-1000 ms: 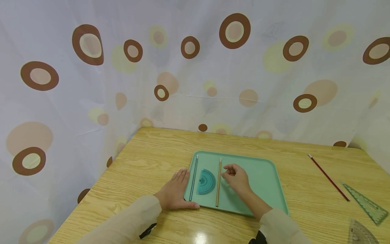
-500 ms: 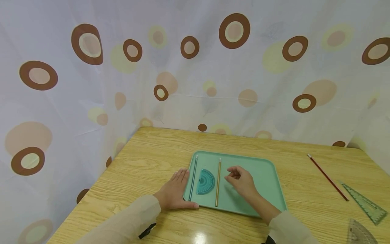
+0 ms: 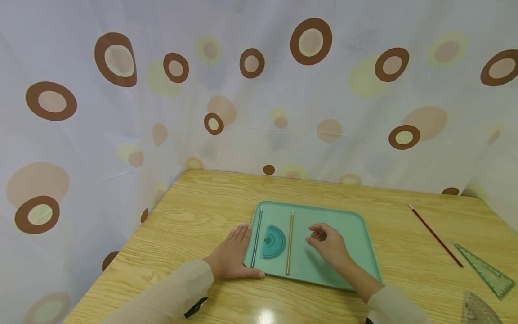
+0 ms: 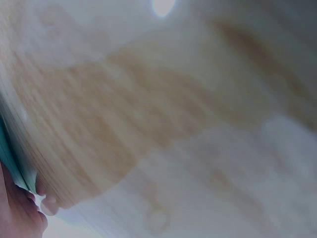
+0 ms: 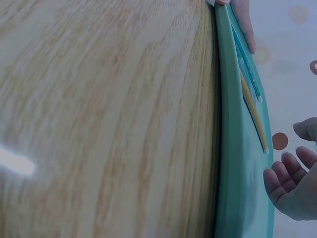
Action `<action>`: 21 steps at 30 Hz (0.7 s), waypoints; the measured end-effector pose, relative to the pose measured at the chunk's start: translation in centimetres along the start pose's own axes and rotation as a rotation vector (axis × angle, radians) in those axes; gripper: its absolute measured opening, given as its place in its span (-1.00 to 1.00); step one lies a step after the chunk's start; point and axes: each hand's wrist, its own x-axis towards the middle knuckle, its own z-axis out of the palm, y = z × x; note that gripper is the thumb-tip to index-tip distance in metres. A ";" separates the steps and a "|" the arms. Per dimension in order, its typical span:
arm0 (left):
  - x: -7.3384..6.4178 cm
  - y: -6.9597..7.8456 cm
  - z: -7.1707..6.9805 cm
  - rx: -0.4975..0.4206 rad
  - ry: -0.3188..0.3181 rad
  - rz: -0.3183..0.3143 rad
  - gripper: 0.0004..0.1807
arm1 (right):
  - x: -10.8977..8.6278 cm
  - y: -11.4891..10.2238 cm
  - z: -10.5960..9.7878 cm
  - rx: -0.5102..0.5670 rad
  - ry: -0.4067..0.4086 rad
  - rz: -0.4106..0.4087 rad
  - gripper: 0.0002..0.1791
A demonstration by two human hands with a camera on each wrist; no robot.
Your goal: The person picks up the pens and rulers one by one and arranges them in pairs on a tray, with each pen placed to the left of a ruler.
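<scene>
A mint-green tray [image 3: 356, 252] lies on the wooden table. In it, from left to right, are a teal pencil [image 3: 256, 238], a teal half-round protractor [image 3: 274, 242] and a yellow pencil [image 3: 290, 243], the pencils' eraser ends at the far side. My left hand [image 3: 234, 254] rests flat along the tray's left edge, its thumb at the near left corner. Above the tray, right of the yellow pencil, my right hand [image 3: 331, 245] hovers with fingers loosely bent and nothing between them. The right wrist view shows a gap between thumb and fingertips [image 5: 270, 176].
On the table [image 3: 214, 193] right of the tray lie a red pencil [image 3: 435, 235], a clear green set square [image 3: 483, 269] and a clear protractor [image 3: 479, 310], cut off by the frame's bottom. A patterned curtain [image 3: 283, 99] stands behind the table and along its sides.
My right hand has drawn away to the right from beside the yellow pencil. The left hand, the tray and the things in it have kept their places.
</scene>
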 end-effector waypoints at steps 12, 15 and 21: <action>-0.1 0.1 -0.3 -0.005 -0.001 0.011 0.27 | -0.1 0.5 -1.6 -0.059 -0.016 -0.056 -0.71; -0.1 0.1 -0.3 -0.011 -0.001 0.007 0.27 | -0.3 0.7 -1.9 -0.063 -0.016 -0.057 -0.70; -0.1 0.2 -0.3 -0.014 -0.007 0.000 0.27 | -0.4 1.2 -2.4 -0.076 -0.011 -0.072 -0.70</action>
